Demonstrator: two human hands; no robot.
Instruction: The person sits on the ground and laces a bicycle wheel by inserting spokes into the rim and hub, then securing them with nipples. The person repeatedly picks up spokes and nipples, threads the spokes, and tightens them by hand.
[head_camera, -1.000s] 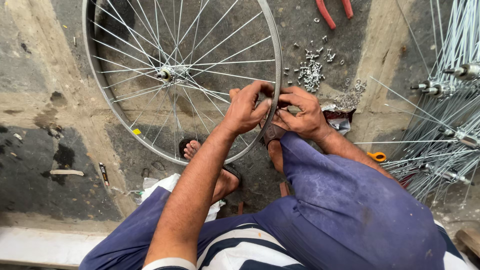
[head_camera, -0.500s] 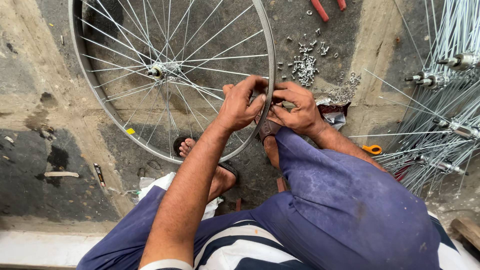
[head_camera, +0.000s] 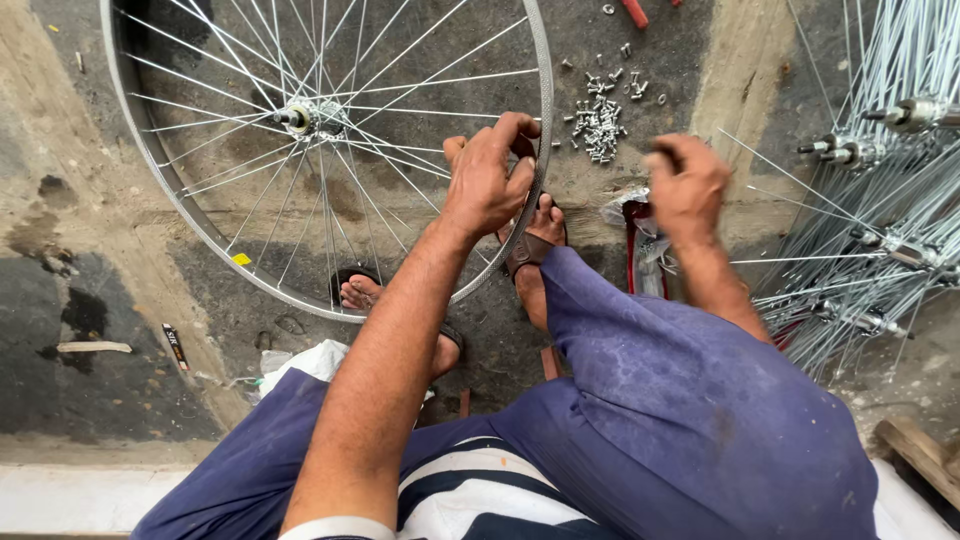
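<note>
The left hand (head_camera: 490, 180) curls over the rim of the bicycle wheel (head_camera: 330, 150), fingers bent and closed around the thin metal band at its right edge, thumb tucked against the inner side where the spokes meet it. The right hand (head_camera: 685, 185) hangs apart from the wheel, above a small red-edged packet (head_camera: 640, 245) on the floor; its fingers are drawn together into a loose fist. It is blurred, so whether it pinches anything small cannot be told.

The wheel stands tilted in front of the person's knees, its lower arc resting near two sandalled feet. The rim is a narrow hoop of dull silver metal, and the spokes are fine bright wires crossing in pairs toward a shiny hub (head_camera: 305, 117) with a short axle stub. A small yellow tag sits on the lower left of the rim.

Just past the rim lies a heap of spoke nipples (head_camera: 598, 125) — short, grey, metallic, loosely scattered on rough, stained concrete. On the right, bundles of loose spokes and hubs (head_camera: 880, 200) fan out in a glinting tangle. The person's trousers are a worn blue-violet cloth — soft, creased, slightly dusty.
</note>
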